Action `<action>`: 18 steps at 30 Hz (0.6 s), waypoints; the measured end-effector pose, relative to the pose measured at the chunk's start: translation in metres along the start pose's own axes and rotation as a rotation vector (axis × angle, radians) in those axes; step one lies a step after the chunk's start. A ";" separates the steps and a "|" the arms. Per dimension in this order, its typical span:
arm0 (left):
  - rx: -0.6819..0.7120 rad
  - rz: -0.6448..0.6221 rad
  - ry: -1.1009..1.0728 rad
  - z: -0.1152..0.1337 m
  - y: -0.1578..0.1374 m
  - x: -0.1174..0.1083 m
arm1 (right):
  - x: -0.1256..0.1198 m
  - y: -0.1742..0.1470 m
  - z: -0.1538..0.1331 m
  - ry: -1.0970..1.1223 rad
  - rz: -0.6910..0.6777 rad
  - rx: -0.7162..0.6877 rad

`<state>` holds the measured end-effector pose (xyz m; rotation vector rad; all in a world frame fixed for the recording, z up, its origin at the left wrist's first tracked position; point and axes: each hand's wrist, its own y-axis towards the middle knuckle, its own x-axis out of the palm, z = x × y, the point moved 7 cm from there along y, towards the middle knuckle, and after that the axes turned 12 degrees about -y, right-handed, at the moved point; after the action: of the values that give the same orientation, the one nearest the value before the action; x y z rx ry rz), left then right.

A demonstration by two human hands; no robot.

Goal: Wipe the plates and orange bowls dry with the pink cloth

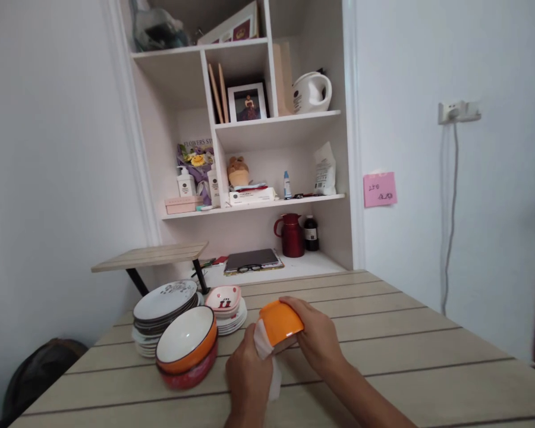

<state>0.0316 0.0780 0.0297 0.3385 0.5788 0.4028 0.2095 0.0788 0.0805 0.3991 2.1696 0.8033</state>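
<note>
A small orange bowl [280, 321], its glossy outside facing up, is held above the table in front of me. My right hand [317, 336] grips its right side, fingers wrapped round the rim. At the left side, my left hand [251, 365] pinches a thin white wipe [263, 340] against the bowl; one end of the wipe hangs below. Left of my hands, an orange bowl with a white inside [186, 334] rests in a red bowl [191, 375]. Behind them are a stack of plates [166, 298] and small pink-and-white bowls [223, 299] on small white plates [232, 321].
The slatted wooden table [396, 356] reaches the wall shelf. A small raised wooden stand [151, 257] stands at the back left. On the shelf's lowest level are a laptop [252, 259], a red thermos jug [291, 236] and a dark bottle [311, 233]. A black bag [40, 374] sits at lower left.
</note>
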 end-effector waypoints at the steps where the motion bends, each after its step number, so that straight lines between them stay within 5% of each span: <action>1: -0.007 0.003 -0.018 -0.002 0.001 0.000 | 0.000 0.000 0.002 -0.011 -0.001 0.018; 11: -0.130 0.046 -0.315 -0.023 0.014 0.002 | 0.016 -0.006 0.014 0.086 0.018 0.131; 18: -0.221 0.025 -0.599 -0.025 0.015 0.009 | 0.021 -0.009 0.010 0.501 0.050 0.238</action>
<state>0.0199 0.1004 0.0118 0.2367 -0.0556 0.3627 0.2032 0.0870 0.0571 0.4035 2.7478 0.7291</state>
